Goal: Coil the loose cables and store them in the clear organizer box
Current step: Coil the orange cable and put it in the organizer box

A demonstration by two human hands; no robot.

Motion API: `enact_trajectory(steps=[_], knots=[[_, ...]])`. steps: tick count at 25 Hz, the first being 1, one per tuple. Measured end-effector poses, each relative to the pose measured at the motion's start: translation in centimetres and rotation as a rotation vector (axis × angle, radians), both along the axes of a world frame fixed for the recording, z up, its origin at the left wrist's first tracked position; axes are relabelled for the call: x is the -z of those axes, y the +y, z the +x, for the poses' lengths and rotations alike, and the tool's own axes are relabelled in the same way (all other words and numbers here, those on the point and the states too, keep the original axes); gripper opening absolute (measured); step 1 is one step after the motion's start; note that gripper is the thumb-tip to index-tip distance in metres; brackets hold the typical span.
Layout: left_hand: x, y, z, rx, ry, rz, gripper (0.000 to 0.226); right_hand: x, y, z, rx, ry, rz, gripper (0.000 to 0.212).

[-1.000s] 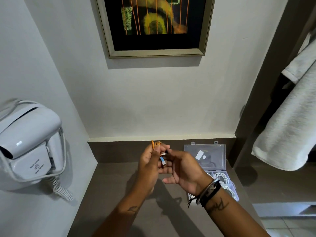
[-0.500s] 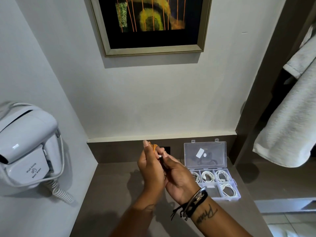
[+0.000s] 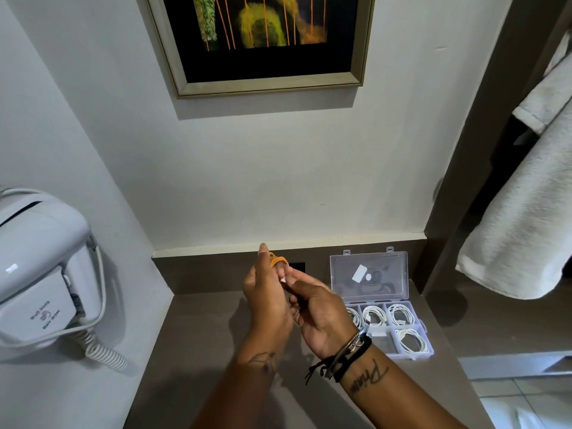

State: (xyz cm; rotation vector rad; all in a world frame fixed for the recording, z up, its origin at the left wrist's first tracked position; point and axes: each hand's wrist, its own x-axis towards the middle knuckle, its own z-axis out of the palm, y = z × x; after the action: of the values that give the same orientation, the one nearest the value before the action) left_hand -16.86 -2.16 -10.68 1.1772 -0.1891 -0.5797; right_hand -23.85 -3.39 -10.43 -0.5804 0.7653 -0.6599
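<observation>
Orange cable [image 3: 277, 261], wound into a small bundle of loops, sits raised above the tabletop [image 3: 201, 351] at the fingertips of both hands, with a pale plug end just visible below the loops. Left hand [image 3: 267, 300] stands upright with its fingers closed around the bundle, pinching the loops from the side. Right hand [image 3: 318, 314] meets it from the right, fingers curled in and pressed to the cable's lower part; how much of the cable it holds is hidden behind the left hand.

To the right, the clear organizer box [image 3: 425, 332] rests on the tabletop against the back wall, lid propped open, and several compartments already hold coiled white cables [image 3: 400, 314]. The front-left compartment looks free, though the right wrist partly covers it.

I judge the step in hand to be finishing the coil. To do it well, keep the left pinch firm so the loops do not spring apart, tuck the loose plug end through or around the bundle with the right fingers, and keep the coil small enough to drop flat into one compartment.

A wall-mounted hair dryer [image 3: 40, 267] hangs well off to the left.
</observation>
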Motion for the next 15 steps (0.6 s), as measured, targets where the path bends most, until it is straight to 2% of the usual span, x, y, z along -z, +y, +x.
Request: enact_trajectory(steps=[4,9,12,15], knots=[[-0.4,-0.4,1.4,0.173,0.243,-0.136,0.051,0.5,0.0,0.2,0.123,0.006,-0.004,0.021],[0.2,-1.0,1.7,0.118,0.389,-0.186,0.049,1.1,0.7,0.8,0.207,0.068,-0.039,0.027],[0.5,-1.5,1.1,0.094,0.4,-0.117,0.051,1.5,0.8,1.0,0.245,0.079,-0.026,0.028],[0.6,-2.2,0.9,0.097,0.342,0.009,0.049,1.7,0.5,1.0,0.206,-0.002,0.038,0.026]])
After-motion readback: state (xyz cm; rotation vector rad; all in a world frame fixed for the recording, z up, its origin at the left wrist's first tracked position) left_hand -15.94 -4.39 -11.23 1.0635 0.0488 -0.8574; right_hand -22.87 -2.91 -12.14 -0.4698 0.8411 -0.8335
